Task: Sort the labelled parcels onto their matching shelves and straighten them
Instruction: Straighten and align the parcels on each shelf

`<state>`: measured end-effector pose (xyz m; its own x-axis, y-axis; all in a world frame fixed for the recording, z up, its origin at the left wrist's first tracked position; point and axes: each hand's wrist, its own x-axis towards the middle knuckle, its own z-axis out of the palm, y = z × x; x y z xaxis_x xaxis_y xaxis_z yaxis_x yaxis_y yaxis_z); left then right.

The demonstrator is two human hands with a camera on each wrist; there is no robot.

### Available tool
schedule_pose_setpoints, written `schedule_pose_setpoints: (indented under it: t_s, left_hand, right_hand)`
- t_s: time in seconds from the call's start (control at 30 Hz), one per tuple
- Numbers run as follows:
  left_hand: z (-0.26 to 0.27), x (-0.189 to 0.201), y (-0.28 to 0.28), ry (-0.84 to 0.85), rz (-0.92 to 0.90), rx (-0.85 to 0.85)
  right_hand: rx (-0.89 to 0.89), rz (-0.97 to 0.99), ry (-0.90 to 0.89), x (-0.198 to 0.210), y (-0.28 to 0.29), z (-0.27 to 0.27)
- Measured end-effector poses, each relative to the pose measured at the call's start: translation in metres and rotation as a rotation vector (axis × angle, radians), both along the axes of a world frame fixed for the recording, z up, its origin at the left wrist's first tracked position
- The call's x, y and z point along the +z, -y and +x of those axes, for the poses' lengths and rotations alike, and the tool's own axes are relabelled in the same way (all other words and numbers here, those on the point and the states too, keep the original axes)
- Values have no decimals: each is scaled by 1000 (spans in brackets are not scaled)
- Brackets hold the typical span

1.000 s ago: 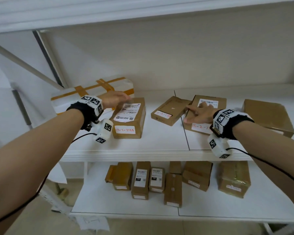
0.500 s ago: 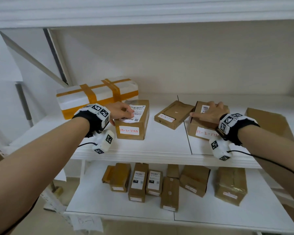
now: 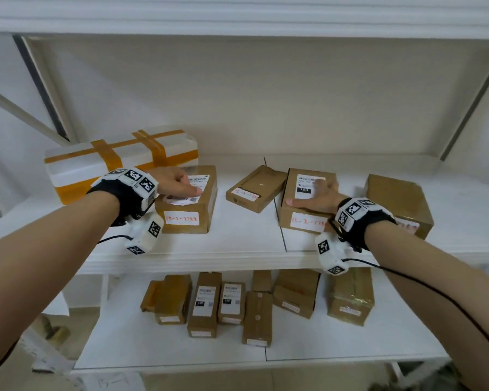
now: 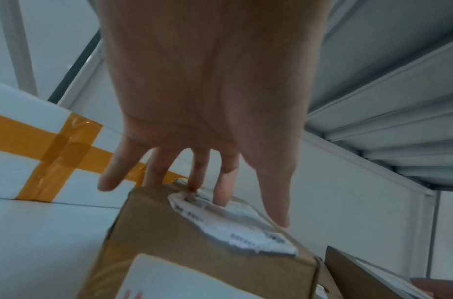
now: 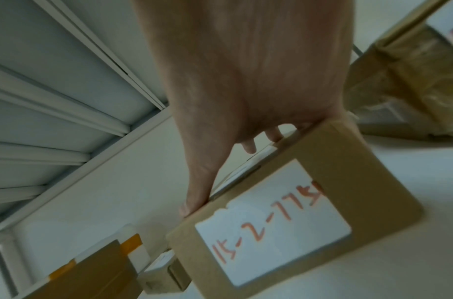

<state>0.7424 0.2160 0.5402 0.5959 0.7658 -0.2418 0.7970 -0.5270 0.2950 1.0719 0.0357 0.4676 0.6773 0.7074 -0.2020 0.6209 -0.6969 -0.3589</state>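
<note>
On the lower white shelf point(image 3: 124, 351), small brown cartons point(image 3: 203, 303) stand in a row. Above, the left hand point(image 3: 175, 183), fingers point(image 4: 224, 188) straight and spread, rests on the left labelled cardboard parcel point(image 3: 191, 204); the right hand point(image 3: 318, 197), fingers flat, presses the right labelled cardboard parcel point(image 3: 299, 218). A flat brown box point(image 3: 254, 190) lies askew between them; a white foam box with orange tape point(image 3: 119, 162) sits behind, far left.

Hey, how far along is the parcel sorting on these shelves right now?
Done: five parcels already lie on the upper shelf, more on the lower shelf. In hand: the left hand rests flat on the left box and the right hand flat on the right box; both sit roughly square. Left: the flat box between them lies askew, and some lower parcels sit crooked.
</note>
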Motion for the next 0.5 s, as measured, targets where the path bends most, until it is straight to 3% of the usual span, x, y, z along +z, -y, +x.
schedule_pose_setpoints:
  t_s: [0.27,0.5]
  left_hand:
    - [24,-5,0,-142,147,-14]
    - [27,-12,10,-73,159,3]
  right_hand:
    - [31,89,1,7,28,-49]
    - [46,109,-41,6,43,-59]
